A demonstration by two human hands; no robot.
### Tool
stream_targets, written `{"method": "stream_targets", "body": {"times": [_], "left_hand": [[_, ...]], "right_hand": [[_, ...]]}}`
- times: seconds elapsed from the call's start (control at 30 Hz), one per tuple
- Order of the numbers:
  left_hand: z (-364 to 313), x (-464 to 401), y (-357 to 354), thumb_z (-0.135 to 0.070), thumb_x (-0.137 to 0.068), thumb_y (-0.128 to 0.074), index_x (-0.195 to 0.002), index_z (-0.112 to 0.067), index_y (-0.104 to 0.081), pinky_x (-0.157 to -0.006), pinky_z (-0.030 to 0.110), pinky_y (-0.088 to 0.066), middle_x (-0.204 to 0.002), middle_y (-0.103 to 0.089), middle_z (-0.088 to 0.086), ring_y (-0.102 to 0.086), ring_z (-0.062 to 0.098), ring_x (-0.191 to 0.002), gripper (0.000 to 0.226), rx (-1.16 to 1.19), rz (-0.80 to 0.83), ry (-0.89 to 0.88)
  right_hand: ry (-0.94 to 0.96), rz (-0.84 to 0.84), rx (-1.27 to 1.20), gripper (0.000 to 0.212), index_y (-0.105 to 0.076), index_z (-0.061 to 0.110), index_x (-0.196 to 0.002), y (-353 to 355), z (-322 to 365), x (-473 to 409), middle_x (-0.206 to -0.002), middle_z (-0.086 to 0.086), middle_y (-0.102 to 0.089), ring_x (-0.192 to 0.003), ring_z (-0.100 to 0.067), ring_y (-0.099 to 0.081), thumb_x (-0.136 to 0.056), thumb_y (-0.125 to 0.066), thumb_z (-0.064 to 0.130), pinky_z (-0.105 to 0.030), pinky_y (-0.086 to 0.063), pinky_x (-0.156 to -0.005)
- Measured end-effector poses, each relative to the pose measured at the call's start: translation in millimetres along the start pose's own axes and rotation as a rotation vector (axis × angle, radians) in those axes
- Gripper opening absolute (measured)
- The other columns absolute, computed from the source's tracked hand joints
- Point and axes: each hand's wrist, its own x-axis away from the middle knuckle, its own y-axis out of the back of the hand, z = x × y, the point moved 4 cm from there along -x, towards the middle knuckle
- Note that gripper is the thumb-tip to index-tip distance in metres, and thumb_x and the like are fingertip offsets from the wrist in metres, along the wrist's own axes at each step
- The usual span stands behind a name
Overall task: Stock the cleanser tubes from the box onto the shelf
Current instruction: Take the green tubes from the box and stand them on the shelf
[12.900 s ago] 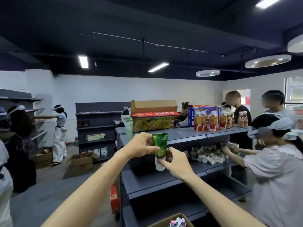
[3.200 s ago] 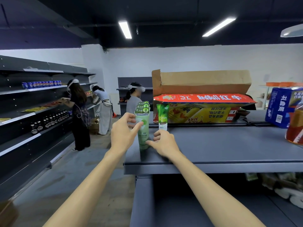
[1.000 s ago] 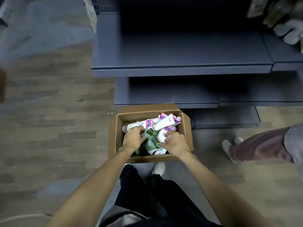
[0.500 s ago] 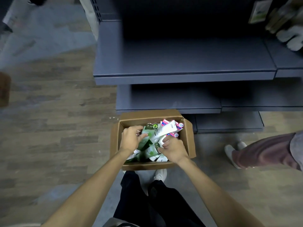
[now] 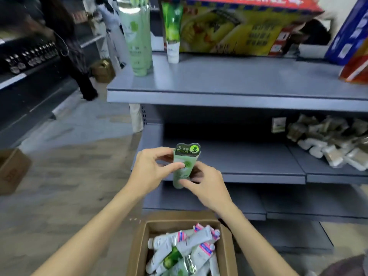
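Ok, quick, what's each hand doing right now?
Left hand: pinching the upper part of the green cleanser tube.
Right hand: gripping the same tube's lower end.

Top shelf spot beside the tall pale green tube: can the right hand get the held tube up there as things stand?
Probably yes. The top shelf is bare right of the tall pale green tube and the small green tube. Both the right hand and left hand hold the held tube; nothing blocks the lift.

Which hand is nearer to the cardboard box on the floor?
The right hand. It grips the lower end of the green tube, nearly straight above the cardboard box. The left hand pinches the tube higher up and further left.
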Motion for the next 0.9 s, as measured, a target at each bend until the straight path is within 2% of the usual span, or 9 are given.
{"method": "stream_targets", "body": {"times": [0.1,0.2,0.3,0.4,0.5,0.6,0.7,0.8,0.9], "left_hand": [[-51.5,-24.5,30.6,-0.011,-0.074,-0.085,-0.093,-0.022,-0.078,-0.076,0.016,-0.055,-0.087,-0.078,-0.013,-0.073,0.005,-0.08,0.023,0.011,-0.036,-0.107],[-94.4,-51.1,57.0,-0.011,-0.075,-0.084,-0.095,-0.015,-0.079,-0.072,0.013,-0.052,-0.085,-0.078,-0.01,-0.071,0.003,-0.075,0.021,0.003,-0.055,-0.188],[-125.4,-74.2,78.1,-0.014,-0.077,-0.084,-0.095,-0.017,-0.078,-0.071,0.015,-0.053,-0.084,-0.077,-0.013,-0.071,0.003,-0.074,0.02,-0.017,-0.057,-0.245],[-143.0,-91.7,95.4,-0.015,-0.078,-0.083,-0.092,-0.025,-0.077,-0.072,0.018,-0.056,-0.084,-0.076,-0.017,-0.072,0.004,-0.075,0.018,-0.045,-0.084,-0.273],[-138.7,-108.1,115.7,-0.021,-0.077,-0.085,-0.092,-0.019,-0.077,-0.078,0.03,-0.06,-0.084,-0.078,-0.006,-0.074,0.012,-0.08,0.017,-0.019,-0.173,-0.259],[-124.0,-121.1,135.3,-0.033,-0.074,-0.087,-0.097,-0.012,-0.076,-0.084,0.044,-0.06,-0.088,-0.078,0.002,-0.074,0.018,-0.086,0.033,0.013,-0.258,-0.203],[-115.9,-130.3,151.7,-0.023,-0.076,-0.086,-0.094,-0.013,-0.076,-0.083,0.045,-0.061,-0.087,-0.078,0.002,-0.074,0.019,-0.085,0.023,0.022,-0.274,-0.177],[-102.7,-139.6,163.2,-0.018,-0.076,-0.085,-0.093,-0.013,-0.076,-0.081,0.045,-0.061,-0.086,-0.078,0.003,-0.074,0.021,-0.084,0.02,0.042,-0.262,-0.135],[-87.4,-148.7,171.7,-0.018,-0.077,-0.084,-0.094,-0.012,-0.076,-0.074,0.036,-0.061,-0.087,-0.078,0.004,-0.074,0.024,-0.086,0.02,0.078,-0.274,-0.097]], "right_hand": [[0.152,-0.06,0.031,0.027,-0.072,0.03,-0.103,26.5,54.1,-13.2,-0.09,0.018,-0.074,-0.088,0.002,-0.069,-0.078,-0.082,0.029,-0.022,-0.056,-0.083],[0.253,-0.119,0.004,0.023,-0.072,0.027,-0.101,47.1,99.5,-24.4,-0.09,0.018,-0.074,-0.086,0.001,-0.07,-0.08,-0.081,0.026,-0.022,-0.057,-0.083],[0.328,-0.154,0.032,0.024,-0.072,0.027,-0.104,63.1,136.2,-38.9,-0.091,0.018,-0.074,-0.086,0.002,-0.07,-0.081,-0.08,0.028,-0.021,-0.058,-0.083],[0.355,-0.165,0.058,0.027,-0.073,0.022,-0.105,69.3,162.7,-58.6,-0.091,0.012,-0.076,-0.083,-0.002,-0.071,-0.081,-0.079,0.03,-0.029,-0.059,-0.083],[0.385,-0.167,0.089,0.023,-0.074,0.02,-0.101,66.8,186.9,-79.0,-0.088,0.008,-0.077,-0.081,-0.004,-0.072,-0.08,-0.079,0.028,-0.031,-0.059,-0.083],[0.397,-0.174,0.13,0.022,-0.074,0.018,-0.097,58.7,205.5,-100.9,-0.086,0.006,-0.077,-0.081,-0.009,-0.072,-0.08,-0.08,0.03,-0.033,-0.058,-0.082],[0.399,-0.178,0.182,0.022,-0.073,0.016,-0.091,47.1,219.3,-125.6,-0.084,0.002,-0.076,-0.08,-0.016,-0.071,-0.078,-0.079,0.032,-0.036,-0.058,-0.079],[0.38,-0.163,0.236,0.017,-0.071,0.016,-0.086,34.1,225.6,-142.5,-0.082,0.001,-0.074,-0.08,-0.018,-0.067,-0.079,-0.077,0.03,-0.028,-0.053,-0.072],[0.379,-0.146,0.21,0.013,-0.069,0.018,-0.085,20.9,226.6,-152.7,-0.08,0.003,-0.073,-0.078,-0.017,-0.066,-0.081,-0.075,0.029,-0.027,-0.053,-0.072]]}}
